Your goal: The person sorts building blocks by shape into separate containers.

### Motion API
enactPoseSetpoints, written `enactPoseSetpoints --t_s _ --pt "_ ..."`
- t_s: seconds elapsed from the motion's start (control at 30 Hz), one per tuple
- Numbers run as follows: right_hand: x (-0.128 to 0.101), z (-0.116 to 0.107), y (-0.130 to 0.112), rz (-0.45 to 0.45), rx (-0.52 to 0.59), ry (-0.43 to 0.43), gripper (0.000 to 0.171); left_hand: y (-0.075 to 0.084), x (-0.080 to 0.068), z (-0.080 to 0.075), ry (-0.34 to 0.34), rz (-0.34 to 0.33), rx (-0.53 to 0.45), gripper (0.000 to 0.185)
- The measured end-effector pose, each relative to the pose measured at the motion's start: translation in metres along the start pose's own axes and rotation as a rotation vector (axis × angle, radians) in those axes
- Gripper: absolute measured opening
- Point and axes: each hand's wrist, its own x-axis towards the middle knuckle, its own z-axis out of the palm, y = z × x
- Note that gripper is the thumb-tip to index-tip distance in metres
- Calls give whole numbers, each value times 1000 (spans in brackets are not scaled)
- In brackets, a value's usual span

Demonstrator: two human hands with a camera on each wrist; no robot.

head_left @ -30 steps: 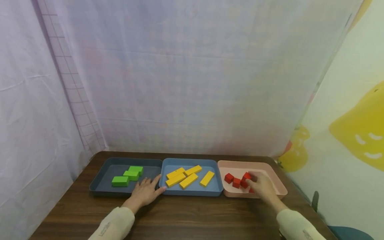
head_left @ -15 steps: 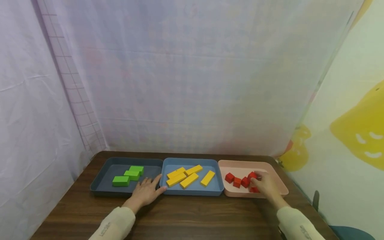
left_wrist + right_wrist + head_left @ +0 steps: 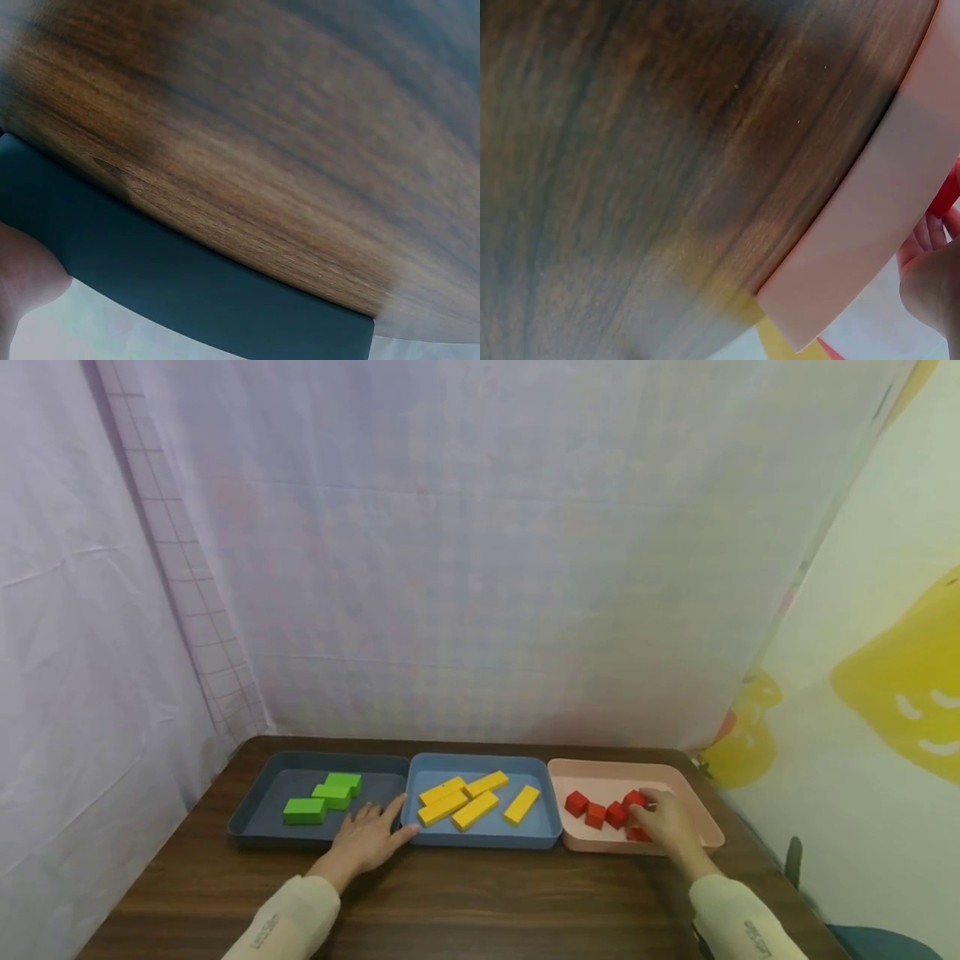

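Note:
My right hand (image 3: 670, 827) pinches a red cube (image 3: 633, 798) between thumb and fingers, over the pink tray (image 3: 690, 806). Several other red cubes lie there: one (image 3: 577, 803) at the left, one (image 3: 595, 815) beside it, one (image 3: 617, 815) close to the pinched cube. Another red cube (image 3: 637, 834) is partly hidden under the hand. In the right wrist view, red (image 3: 946, 195) shows at the fingers behind the pink tray wall (image 3: 870, 217). My left hand (image 3: 365, 841), fingers spread, rests at the near rims of the dark grey tray (image 3: 258, 806) and the blue tray (image 3: 487, 841).
Several yellow blocks (image 3: 475, 811) lie in the blue tray, and green blocks (image 3: 304, 812) in the dark grey one. The three trays stand side by side on a brown wooden table (image 3: 480, 893). A pale curtain (image 3: 480, 568) hangs behind the table.
My right hand has shifted a little to the right with the pinched red cube, away from the cubes at its left. My left hand has stayed in place.

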Motion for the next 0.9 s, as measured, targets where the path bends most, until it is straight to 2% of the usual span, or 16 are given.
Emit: enactPoseSetpoints --t_s 0.43,0.67,0.9 --pt "1 2 0 22 0 -5 48 1 -2 -1 -1 1 5 76" --pt "2 -1 0 -41 27 15 47 1 -1 -1 -5 0 -1 76" --pt "2 -3 -1 -36 25 23 49 1 -2 -1 -1 7 4 75"
